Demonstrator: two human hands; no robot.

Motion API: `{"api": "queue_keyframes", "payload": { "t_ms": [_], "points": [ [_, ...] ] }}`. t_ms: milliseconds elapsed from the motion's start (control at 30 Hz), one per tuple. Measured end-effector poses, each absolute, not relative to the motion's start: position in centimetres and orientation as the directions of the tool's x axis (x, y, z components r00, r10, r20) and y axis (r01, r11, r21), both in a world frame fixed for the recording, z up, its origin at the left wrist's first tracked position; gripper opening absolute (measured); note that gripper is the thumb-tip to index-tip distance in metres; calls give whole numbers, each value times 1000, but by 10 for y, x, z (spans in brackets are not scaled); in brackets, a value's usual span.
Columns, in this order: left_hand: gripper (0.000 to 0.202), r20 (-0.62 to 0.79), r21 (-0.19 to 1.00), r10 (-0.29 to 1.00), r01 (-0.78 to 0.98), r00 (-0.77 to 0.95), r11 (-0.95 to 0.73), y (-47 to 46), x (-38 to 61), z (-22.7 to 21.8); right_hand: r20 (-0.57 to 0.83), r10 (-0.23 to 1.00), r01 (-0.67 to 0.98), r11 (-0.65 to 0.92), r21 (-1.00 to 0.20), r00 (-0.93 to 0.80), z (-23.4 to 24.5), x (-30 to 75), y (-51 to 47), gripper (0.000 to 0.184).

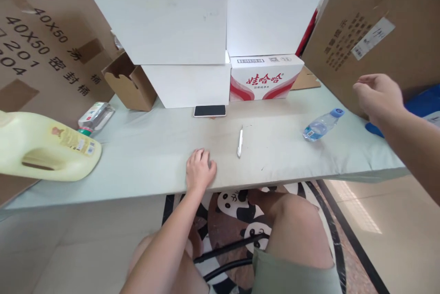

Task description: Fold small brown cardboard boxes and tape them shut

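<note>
My left hand [200,169] rests on the near edge of the pale table [154,147], fingers curled loosely under, holding nothing. A white pen [239,142] lies a short way to its right. My right hand [377,96] hovers in the air over the table's right end, fingers loosely bent and apart, empty. A small plastic water bottle [322,125] with a blue cap lies on its side just left of that hand. A black phone [209,111] lies flat at the foot of the white boxes.
A yellow jug [44,153] lies on its side at the left, with a clear packet [95,116] behind it. White boxes [172,24], a red-and-white carton [264,78] and a small brown open box [129,82] line the back. Large cardboard sheets [378,33] lean on both sides.
</note>
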State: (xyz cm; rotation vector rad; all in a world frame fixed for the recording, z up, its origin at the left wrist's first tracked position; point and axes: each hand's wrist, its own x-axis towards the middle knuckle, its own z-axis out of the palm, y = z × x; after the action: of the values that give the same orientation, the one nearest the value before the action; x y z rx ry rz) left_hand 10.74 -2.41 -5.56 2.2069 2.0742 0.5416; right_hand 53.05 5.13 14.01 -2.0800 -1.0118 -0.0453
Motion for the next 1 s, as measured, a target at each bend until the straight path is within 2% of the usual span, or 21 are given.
{"api": "queue_keyframes", "payload": {
  "t_ms": [100,167,233,300,367,433,533,633,700,767,833,933,1000],
  "points": [
    [36,194,370,981,924,23,-94,-28,105,-54,435,683,776,-320,-544,587,142,506,52,33],
    [28,203,478,979,872,2,-101,-31,101,-51,448,762,848,-244,-470,468,139,475,58,30],
    [20,228,599,974,790,-18,-126,-35,97,-48,411,872,909,-86,-409,267,134,434,66,27],
    [18,221,698,975,703,-31,-137,-36,92,-43,366,930,923,126,-364,18,126,387,77,22],
    [29,244,758,970,626,-15,-182,-35,85,-39,337,922,888,310,-339,-193,113,337,93,19],
    [35,281,774,960,592,-3,-225,-30,77,-35,319,888,842,431,-324,-332,98,284,112,17],
    [39,192,821,980,555,-49,-133,-17,61,-32,278,831,765,554,-328,-482,75,201,144,22],
    [40,161,875,982,475,-97,-97,-4,44,-32,267,739,646,672,-362,-619,64,115,172,29],
    [39,152,904,979,420,-135,-83,2,34,-31,273,676,580,732,-358,-685,68,61,187,29],
    [39,145,927,973,367,-177,-72,6,27,-30,290,661,590,749,-301,-692,78,15,201,26],
    [39,143,946,968,316,-205,-72,8,23,-29,272,705,659,709,-253,-655,91,-22,215,26],
    [39,137,961,970,263,-200,-82,9,19,-29,173,779,759,627,-177,-603,105,-52,228,21],
    [38,140,963,964,259,-224,-79,9,15,-29,150,777,764,629,-139,-612,109,-54,226,18]
  ]
}}
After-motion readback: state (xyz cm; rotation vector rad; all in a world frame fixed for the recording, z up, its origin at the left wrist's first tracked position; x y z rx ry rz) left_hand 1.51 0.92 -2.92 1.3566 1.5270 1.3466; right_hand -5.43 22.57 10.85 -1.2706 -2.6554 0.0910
